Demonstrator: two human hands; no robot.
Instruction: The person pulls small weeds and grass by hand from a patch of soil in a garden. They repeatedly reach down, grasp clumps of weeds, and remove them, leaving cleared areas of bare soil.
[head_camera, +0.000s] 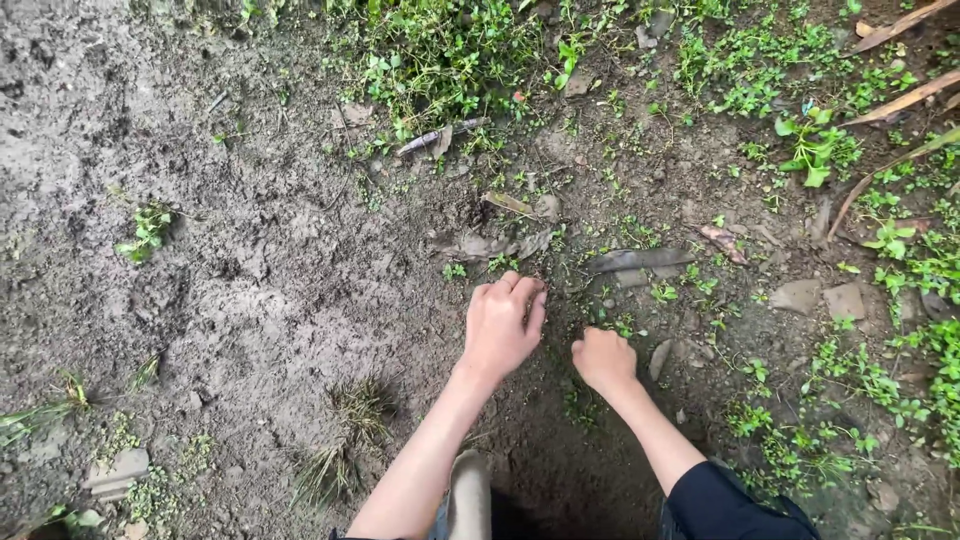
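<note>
Crouching over damp soil (250, 260), the person pressed the left hand (503, 325), fingers curled down, onto small green weeds (625, 325), while the right hand (603, 360) was fisted beside them. Bare earth lay to the left; weeds to the right remained thick, so most seemed left.

Grass tufts (345, 440), flat stones (822, 298), dry stalks (905, 98) lie around.

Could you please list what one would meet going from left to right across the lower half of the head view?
Flat stone → grass tuft → left hand → right hand → small green weeds.
</note>
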